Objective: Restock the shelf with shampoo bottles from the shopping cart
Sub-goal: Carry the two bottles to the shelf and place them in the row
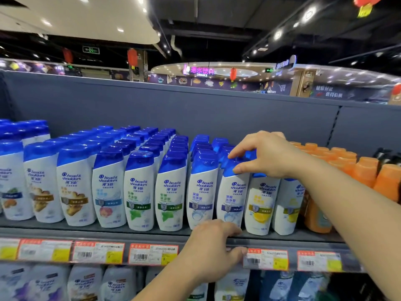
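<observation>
Pinching the blue cap of a shampoo bottle (233, 192) in the front row, the right hand (264, 155) has fingers curled around it, while the left hand (211, 246) rests loosely open, holding nothing, on the shelf (108, 232) edge. Seating it well likely means keeping it upright, label forward, flush with neighbours. Orange bottles (366, 172) stand rightward; price tags (97, 253) below; cart unseen.
</observation>
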